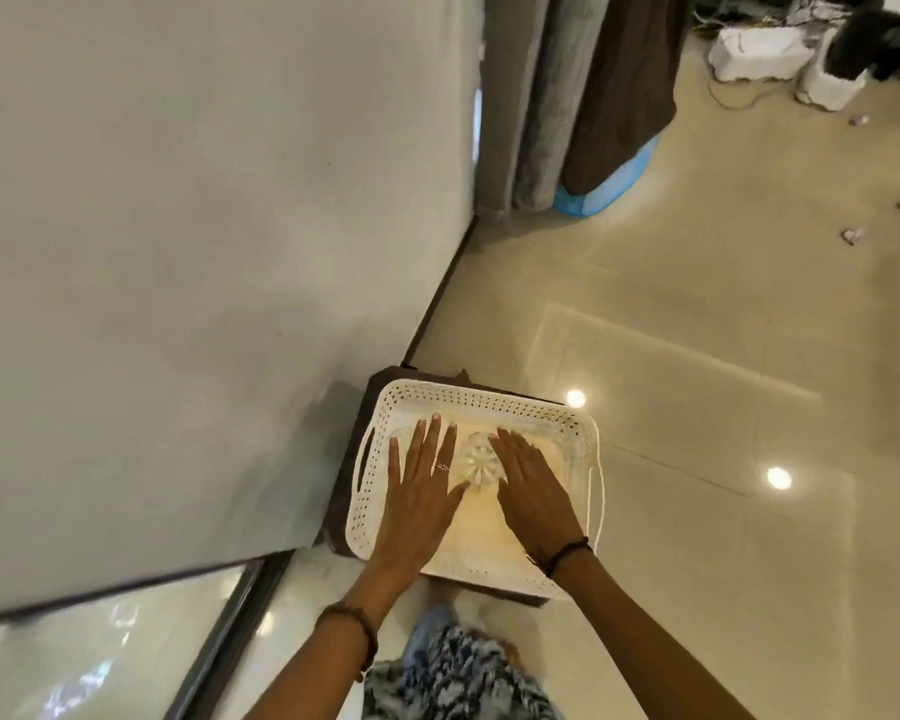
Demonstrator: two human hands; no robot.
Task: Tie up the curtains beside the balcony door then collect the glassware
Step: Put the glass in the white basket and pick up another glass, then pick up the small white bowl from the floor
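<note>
Over glass (480,463) (perhaps touching), flat hands (476,488).

No text, label, brand, number or sign can be read on anything here.

soft, warm indoor light, ceiling lamps glaring off the glossy floor (697,356), wide-angle bending and blur at the edges.

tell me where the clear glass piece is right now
In the head view, the glass piece sits inside the white perforated basket, between the left hand and right hand.
</note>
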